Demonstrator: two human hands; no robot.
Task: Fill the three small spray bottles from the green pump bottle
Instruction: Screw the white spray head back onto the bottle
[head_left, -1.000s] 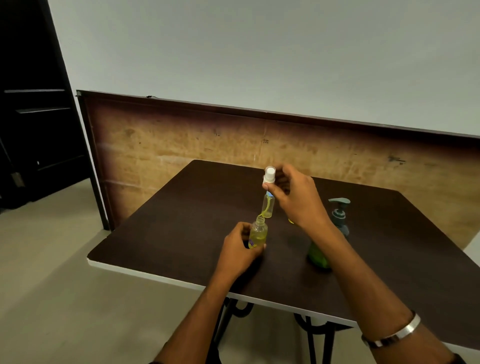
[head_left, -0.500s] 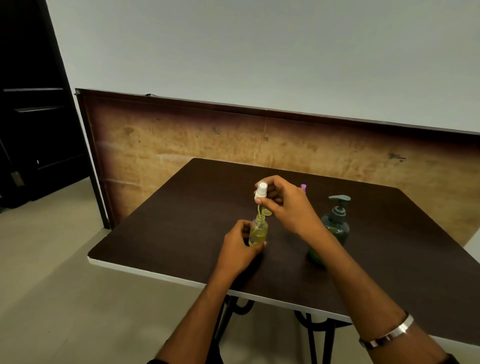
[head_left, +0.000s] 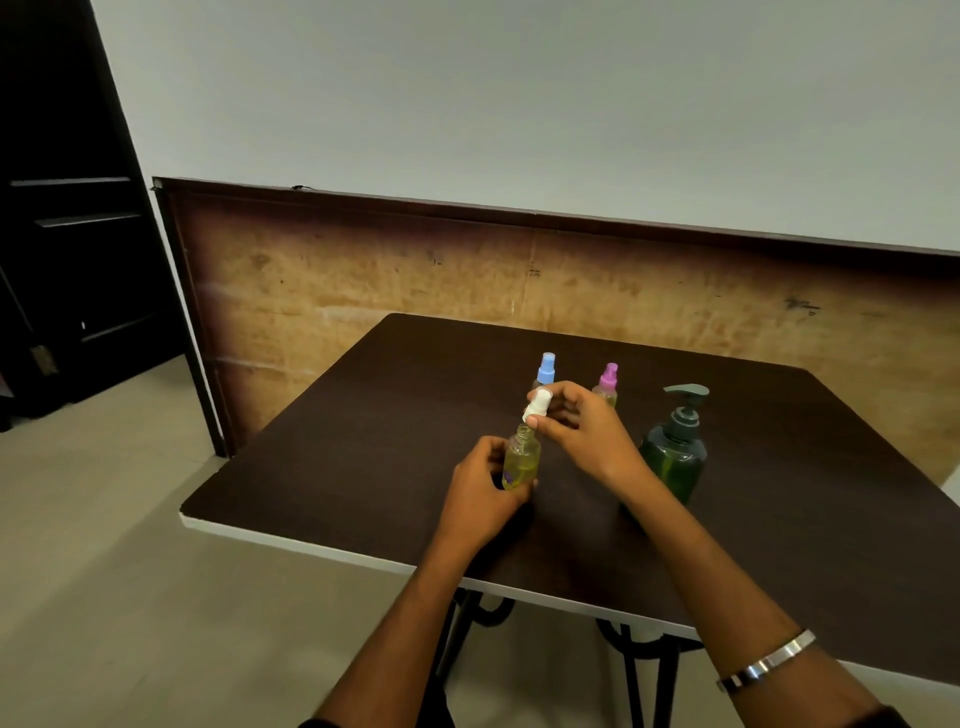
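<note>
Spray bottle, open-necked, stands upright on the table near the front edge, part full of yellow-green liquid. My left hand is wrapped around its lower body, fingers closed on it. My right hand pinches the white sprayer cap between thumb and fingertips; the cap is tilted, held just above and slightly right of the open neck, not seated. I cannot tell whether its dip tube has entered the neck.

Count of small spray bottles: three. The one in my grip, plus two capped ones standing behind my right hand: blue-cap bottle, partly hidden by my fingers, and pink-cap bottle just to its right. Both upright, apart from each other.

Count of pump bottles: one. The green pump bottle stands upright right of my right wrist, pump head on, nozzle pointing right.

One metal bangle on my right wrist.
</note>
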